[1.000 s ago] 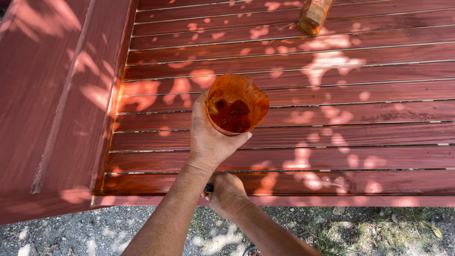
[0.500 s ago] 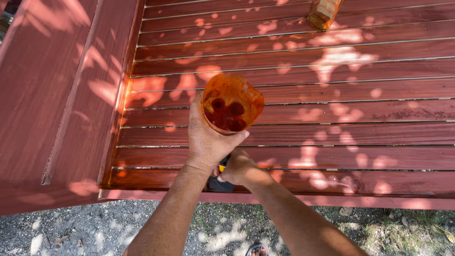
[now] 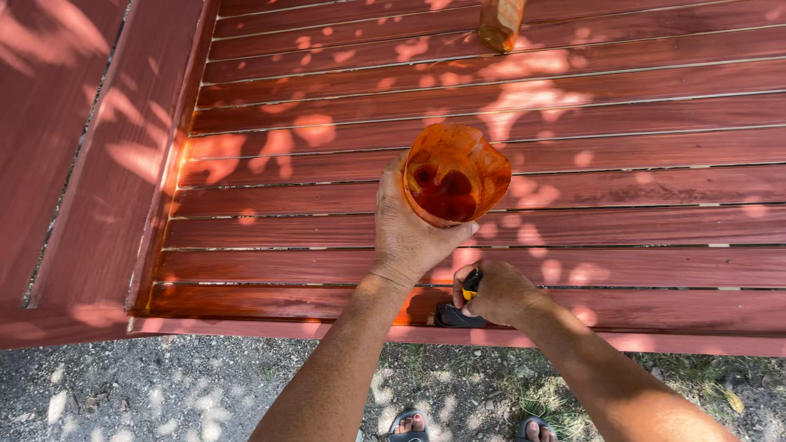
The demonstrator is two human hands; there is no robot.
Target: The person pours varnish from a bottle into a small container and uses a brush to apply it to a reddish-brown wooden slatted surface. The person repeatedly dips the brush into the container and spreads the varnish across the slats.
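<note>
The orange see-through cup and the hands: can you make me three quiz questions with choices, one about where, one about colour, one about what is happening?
1. Where does the brush in the right hand touch?
A. the front slat
B. the gravel
C. the backrest

2. What colour are the slatted wooden bench boards?
A. blue
B. reddish-brown
C. white

3. How is the orange see-through plastic cup?
A. lying tipped over
B. held in the left hand
C. standing alone

Answers: 1 A, the black-and-yellow-handled brush rests at the near edge; 2 B, all slats look red-brown; 3 B, fingers wrap it.

An outdoor spot, likely a garden or yard. Leaf shadows dapple the red slatted table (image 3: 622, 176) (freshly stained-looking), with gravel (image 3: 188, 385) and grass (image 3: 704, 381) below.
</note>
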